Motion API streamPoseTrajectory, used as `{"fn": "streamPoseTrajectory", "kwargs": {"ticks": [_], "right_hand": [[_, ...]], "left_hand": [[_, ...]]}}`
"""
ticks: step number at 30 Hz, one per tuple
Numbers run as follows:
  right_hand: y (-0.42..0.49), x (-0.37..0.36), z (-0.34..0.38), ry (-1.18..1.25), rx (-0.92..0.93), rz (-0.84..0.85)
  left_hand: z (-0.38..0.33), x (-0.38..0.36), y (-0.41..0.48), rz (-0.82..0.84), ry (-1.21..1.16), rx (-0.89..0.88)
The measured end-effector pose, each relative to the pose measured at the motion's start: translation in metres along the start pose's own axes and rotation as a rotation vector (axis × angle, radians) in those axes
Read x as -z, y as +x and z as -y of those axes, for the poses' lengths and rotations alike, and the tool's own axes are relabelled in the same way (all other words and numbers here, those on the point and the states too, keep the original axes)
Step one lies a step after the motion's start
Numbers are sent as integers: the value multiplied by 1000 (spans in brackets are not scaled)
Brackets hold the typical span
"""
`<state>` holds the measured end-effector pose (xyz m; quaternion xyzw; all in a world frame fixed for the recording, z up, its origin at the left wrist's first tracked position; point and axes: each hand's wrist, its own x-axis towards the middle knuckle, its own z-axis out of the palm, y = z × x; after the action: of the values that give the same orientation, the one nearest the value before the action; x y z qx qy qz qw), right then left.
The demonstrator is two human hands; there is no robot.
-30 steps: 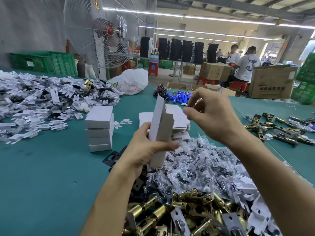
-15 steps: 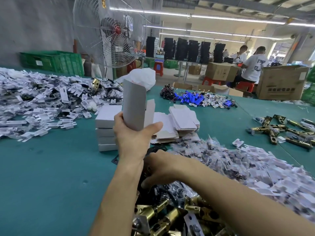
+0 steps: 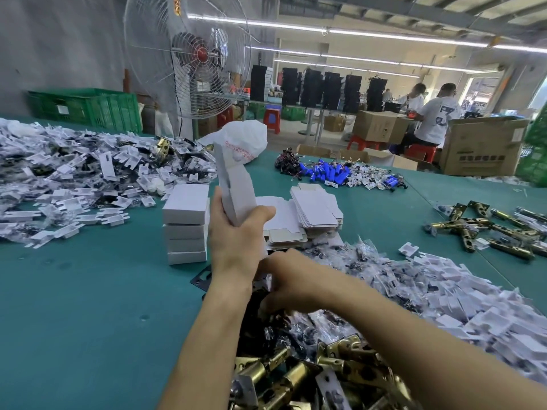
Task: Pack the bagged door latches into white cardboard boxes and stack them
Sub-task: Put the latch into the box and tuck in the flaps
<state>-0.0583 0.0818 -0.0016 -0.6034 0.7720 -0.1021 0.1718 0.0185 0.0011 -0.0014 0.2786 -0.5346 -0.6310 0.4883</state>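
Fingers (image 3: 263,214) of the left hand (image 3: 236,241) wrap shut around an upright white box (image 3: 236,187), its top flap standing open; the right hand (image 3: 284,279) is sunk at six o'clock into the heap, and whether it has closed on anything I cannot tell. Across the green worktop (image 3: 88,306), the bagged latches (image 3: 399,285) sprawl from three to five o'clock, a vast share unpacked. Flat box blanks (image 3: 313,208) wait at one o'clock of the left hand. At nine o'clock of it stands the stack of packed boxes (image 3: 185,223), about four high. Compared with a second ago, the right hand has dropped from beside the box into the pile.
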Motion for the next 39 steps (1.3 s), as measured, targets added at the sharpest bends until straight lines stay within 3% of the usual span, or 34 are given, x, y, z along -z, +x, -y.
{"fn": "streamPoseTrajectory", "kwargs": {"ticks": [4,9,12,18,28,39], "right_hand": [[-29,32,-34,180,-80,-145],[-64,54,-65,584,-240,-524],[-82,74,-62,840,-183,-626],[-102,100,-31,812,20,-751],[-77,98,-6,576,-31,-685],[-61,108,-3,518,-117,-387]], "left_hand": [[-2,-6,-8,105,8,15],[8,-9,-16,292,192,-119],[16,-11,-19,356,432,-209],[23,-16,-23,439,509,-230],[24,-17,-24,529,397,-142],[20,-16,-22,592,352,-102]]}}
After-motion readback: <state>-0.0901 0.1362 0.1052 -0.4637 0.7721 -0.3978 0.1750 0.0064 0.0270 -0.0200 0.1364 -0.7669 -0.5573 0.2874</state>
